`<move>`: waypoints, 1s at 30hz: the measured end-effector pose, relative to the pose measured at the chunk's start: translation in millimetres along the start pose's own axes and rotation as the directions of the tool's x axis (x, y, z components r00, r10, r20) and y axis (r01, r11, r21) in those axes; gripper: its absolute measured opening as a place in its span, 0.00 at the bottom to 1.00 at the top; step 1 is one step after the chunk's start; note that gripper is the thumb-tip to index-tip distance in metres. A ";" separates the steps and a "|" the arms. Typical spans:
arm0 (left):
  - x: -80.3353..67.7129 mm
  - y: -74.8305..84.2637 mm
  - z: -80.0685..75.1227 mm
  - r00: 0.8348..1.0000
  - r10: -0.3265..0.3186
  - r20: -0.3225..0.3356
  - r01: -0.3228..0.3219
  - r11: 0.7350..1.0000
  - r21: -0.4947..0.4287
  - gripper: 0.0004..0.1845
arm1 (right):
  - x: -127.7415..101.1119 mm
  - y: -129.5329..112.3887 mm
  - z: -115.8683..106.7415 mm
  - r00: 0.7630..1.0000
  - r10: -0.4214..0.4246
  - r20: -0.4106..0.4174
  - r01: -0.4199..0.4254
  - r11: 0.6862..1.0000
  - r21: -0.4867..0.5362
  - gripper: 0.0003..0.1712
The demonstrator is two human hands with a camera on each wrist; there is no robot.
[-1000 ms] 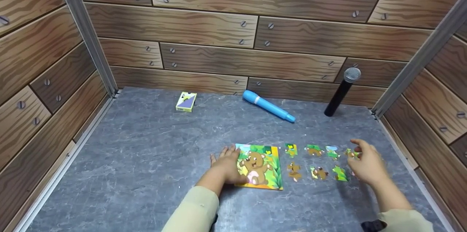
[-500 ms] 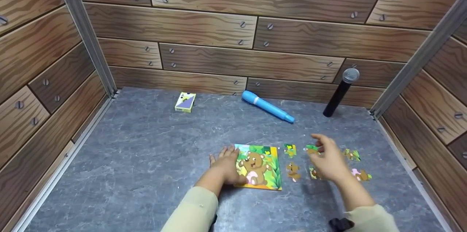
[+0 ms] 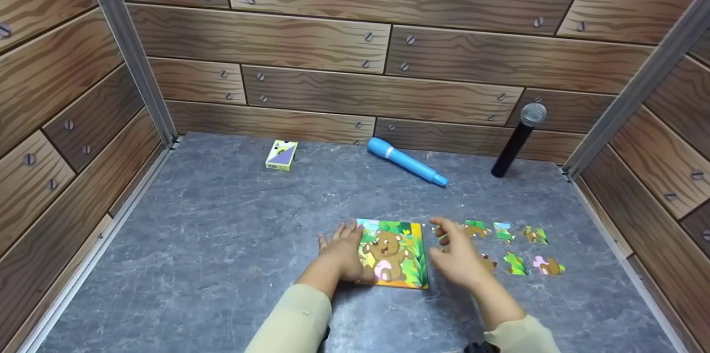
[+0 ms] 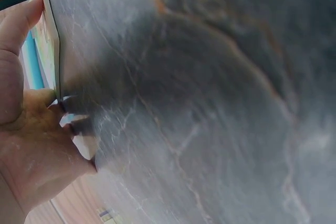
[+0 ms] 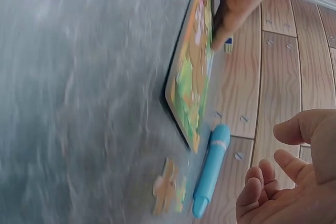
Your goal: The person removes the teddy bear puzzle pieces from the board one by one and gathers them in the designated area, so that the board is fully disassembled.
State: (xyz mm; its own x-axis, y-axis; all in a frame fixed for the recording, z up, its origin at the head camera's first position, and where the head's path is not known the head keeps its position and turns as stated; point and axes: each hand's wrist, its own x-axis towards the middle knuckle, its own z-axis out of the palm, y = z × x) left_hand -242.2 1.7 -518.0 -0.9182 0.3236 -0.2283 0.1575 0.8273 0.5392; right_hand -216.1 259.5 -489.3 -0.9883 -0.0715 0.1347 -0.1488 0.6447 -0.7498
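Two hands are working near the counter's front edge. Left hand [image 3: 343, 253] is lying flat with straight fingers, pressing the left edge of the thin, glossy square puzzle board [image 3: 395, 253], which carries a cartoon bear. Right hand [image 3: 458, 256] is hovering just right of the board, its grip relaxed, half open and holding nothing, above small knobbed cardboard puzzle pieces [image 3: 518, 263] scattered toward the right edge of the grey, marbled counter [image 3: 222, 242]. One smooth blue plastic cylinder [image 3: 406, 161] is lying near the back edge.

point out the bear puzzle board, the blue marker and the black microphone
bear puzzle board [image 3: 395, 253], head view, on the bear picture
blue marker [image 3: 406, 162], head view, middle of the barrel
black microphone [image 3: 513, 146], head view, on the black handle
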 end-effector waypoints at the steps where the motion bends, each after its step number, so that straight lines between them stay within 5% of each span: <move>1: 0.1 0.0 0.3 1.000 0.003 -0.002 -0.003 1.000 -0.001 0.64 | -0.6 -1.5 2.7 1.000 0.006 0.007 -0.006 1.000 0.003 0.36; 15: -4.0 -0.5 -1.3 1.000 0.025 -0.019 -0.025 1.000 0.004 0.68 | -5.9 -11.8 43.8 0.994 -0.070 0.085 0.062 0.994 0.086 0.31; 24: -2.0 -1.7 0.5 1.000 0.014 -0.004 -0.014 1.000 0.015 0.68 | -8.9 -11.0 63.2 0.969 -0.097 0.228 0.081 0.994 0.079 0.30; 30: -2.5 -1.5 -2.8 1.000 0.022 -0.007 -0.022 1.000 0.007 0.67 | -10.3 -7.1 74.0 0.963 -0.122 0.238 0.124 0.992 0.009 0.27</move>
State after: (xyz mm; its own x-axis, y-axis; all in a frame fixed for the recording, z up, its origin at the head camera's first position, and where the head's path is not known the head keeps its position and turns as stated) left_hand -241.2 -1.6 -516.0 -0.9172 0.3385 -0.2104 0.1803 0.8233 0.5383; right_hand -207.4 199.4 -533.3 -0.9419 -0.3292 0.0672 -0.2703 0.6237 -0.7335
